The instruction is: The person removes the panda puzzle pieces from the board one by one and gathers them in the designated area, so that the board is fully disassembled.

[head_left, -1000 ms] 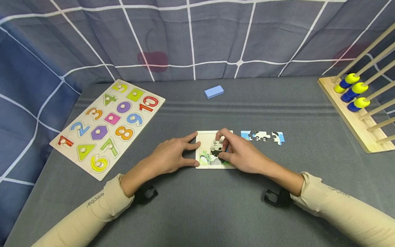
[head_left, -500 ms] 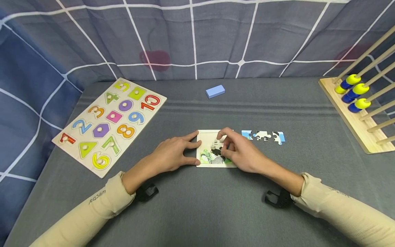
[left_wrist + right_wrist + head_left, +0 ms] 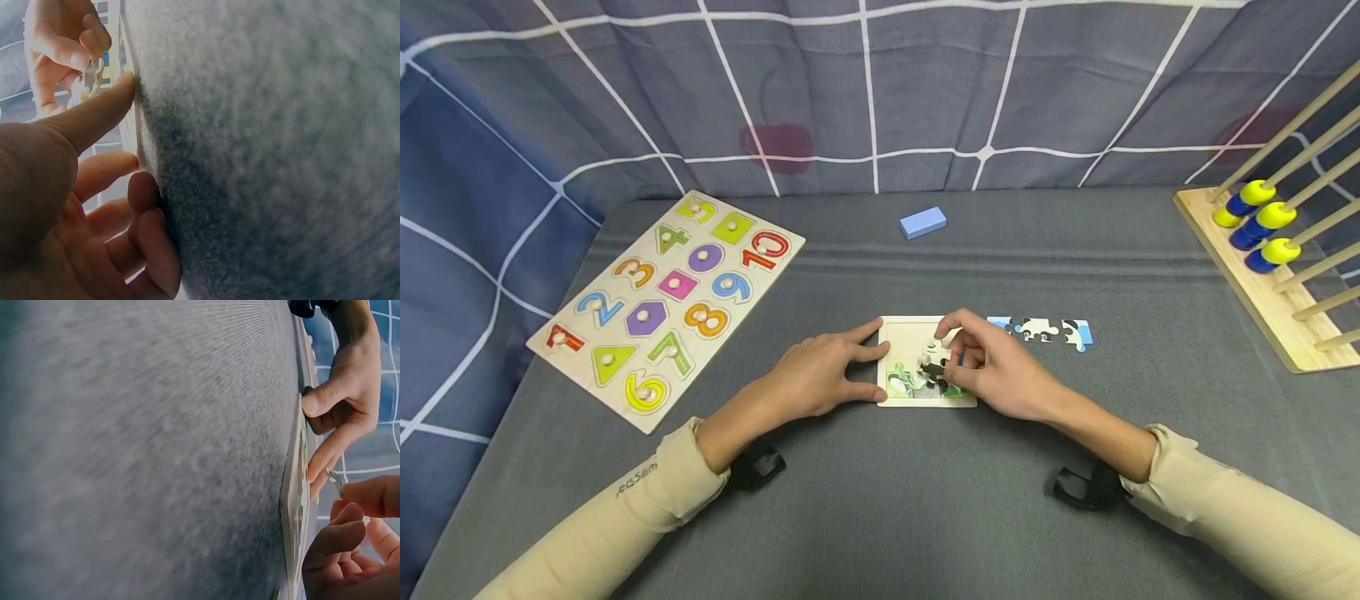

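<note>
On a grey table [image 3: 880, 508], a person's left hand [image 3: 820, 373] spreads its fingers, tips touching a small tray's [image 3: 901, 335] left edge. The right hand [image 3: 1006, 373] pinches a panda piece [image 3: 934, 357] between thumb and fingers, just above the tray. Loose pieces [image 3: 1037, 330] lie beside it, right.

Your right hand [image 3: 1002, 369] holds a black-and-white jigsaw piece [image 3: 933, 357] above the pale rectangular wooden tray [image 3: 901, 342], left hand [image 3: 822, 373] at its left edge. Rightward lie blue-black-white pieces [image 3: 1038, 331]; behind, a blue rectangular block [image 3: 922, 222]; leftward, a wooden number board [image 3: 703, 350]; far right, a wooden bead rack [image 3: 1300, 342].
</note>
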A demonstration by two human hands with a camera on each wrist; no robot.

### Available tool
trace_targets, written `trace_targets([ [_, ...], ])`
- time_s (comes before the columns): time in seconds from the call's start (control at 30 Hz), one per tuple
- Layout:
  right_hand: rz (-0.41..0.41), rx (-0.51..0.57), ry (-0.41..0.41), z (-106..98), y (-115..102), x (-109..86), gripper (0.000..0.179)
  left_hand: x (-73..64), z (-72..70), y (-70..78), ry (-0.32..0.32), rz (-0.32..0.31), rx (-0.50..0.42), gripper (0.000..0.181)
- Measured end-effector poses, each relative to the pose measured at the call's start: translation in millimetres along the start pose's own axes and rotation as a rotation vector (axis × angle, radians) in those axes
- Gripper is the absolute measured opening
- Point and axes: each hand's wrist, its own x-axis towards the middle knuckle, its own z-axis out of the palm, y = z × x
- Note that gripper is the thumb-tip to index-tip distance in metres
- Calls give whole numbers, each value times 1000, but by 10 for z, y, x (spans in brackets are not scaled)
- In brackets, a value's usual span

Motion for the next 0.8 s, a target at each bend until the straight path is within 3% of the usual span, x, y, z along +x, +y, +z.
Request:
trace_targets([
  [0.27, 25, 59, -3, -173, 75, -166, 34, -1, 12, -8, 3, 14, -6, 68],
  [0.5, 74, 9, -5, -383, 107, -319, 31, -12, -3, 2, -5, 1, -5, 68],
  [0.8, 72, -11, 30, -585, 173, -510, 34, -18, -10, 2, -8, 9, -4, 68],
])
